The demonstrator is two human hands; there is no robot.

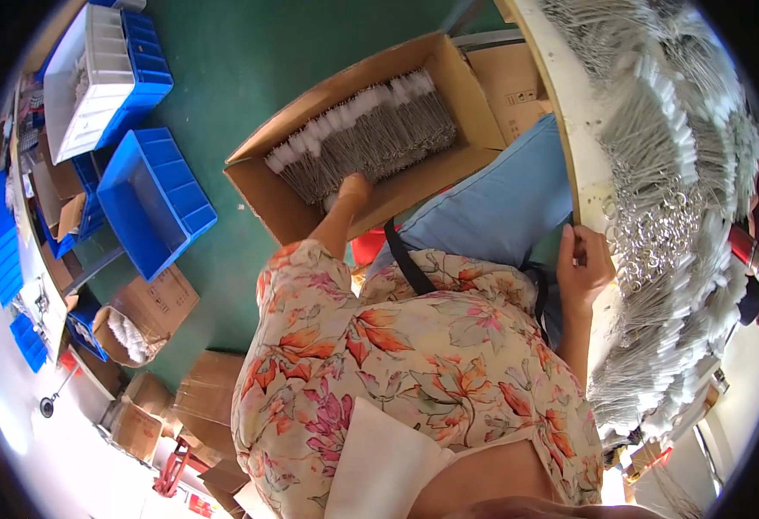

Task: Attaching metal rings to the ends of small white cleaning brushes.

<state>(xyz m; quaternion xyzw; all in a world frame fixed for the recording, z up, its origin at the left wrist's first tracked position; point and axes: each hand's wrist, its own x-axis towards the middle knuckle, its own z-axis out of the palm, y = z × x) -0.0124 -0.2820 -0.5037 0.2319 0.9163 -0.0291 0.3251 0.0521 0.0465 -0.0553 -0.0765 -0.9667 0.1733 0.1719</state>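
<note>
My left hand [353, 188] reaches down into an open cardboard box [263, 195] on my left. It is at the near side of a packed row of small wire-handled brushes with white bristle tips [371, 130]; its fingers are hidden, so any hold cannot be made out. My right hand [585, 266] rests by the edge of the pale worktable [580, 112], with its fingers curled in and nothing visible in them. Right beside it lies a large heap of similar brushes [656, 233], their wire loops toward the hand.
A second cardboard carton [509, 86] stands beyond the box, against the table. My blue-trousered leg [492, 208] is between box and table. On the left are blue bins [159, 199], a white bin [94, 86] and several cartons [150, 311] on the green floor [224, 69].
</note>
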